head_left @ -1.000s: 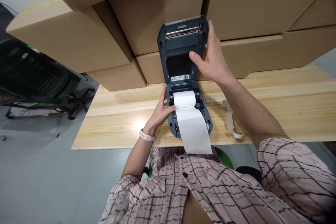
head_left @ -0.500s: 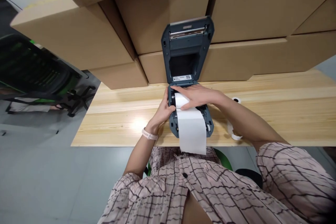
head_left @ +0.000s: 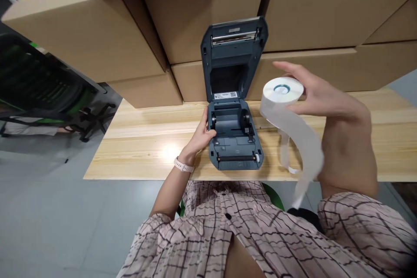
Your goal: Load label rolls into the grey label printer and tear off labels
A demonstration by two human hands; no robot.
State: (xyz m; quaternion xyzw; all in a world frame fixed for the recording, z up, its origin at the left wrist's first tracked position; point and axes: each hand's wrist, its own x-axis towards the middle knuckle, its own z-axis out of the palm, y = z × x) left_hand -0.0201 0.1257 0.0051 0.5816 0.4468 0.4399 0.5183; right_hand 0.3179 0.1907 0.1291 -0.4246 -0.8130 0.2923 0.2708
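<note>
A dark grey-blue label printer (head_left: 236, 150) stands on the table with its lid (head_left: 232, 58) tipped up and back. Its roll bay shows bare, with black roll holders on both sides. My left hand (head_left: 202, 136) grips the printer's left side, thumb over the rim. Off to the printer's right, my right hand (head_left: 309, 91) holds a white label roll (head_left: 273, 106) with a blue-green core, raised above the table. A long loose strip (head_left: 308, 147) curls down from that roll past the table's front edge, slightly blurred.
Large cardboard boxes (head_left: 312, 8) are stacked along the back of the wooden table (head_left: 146, 139). Another white paper strip (head_left: 285, 152) lies behind the hanging one, partly hidden. A black office chair (head_left: 45, 82) stands on the floor at left.
My right hand has lifted the label roll out of the printer bay and carried it to the right, its strip trailing. My left hand has stayed on the printer.
</note>
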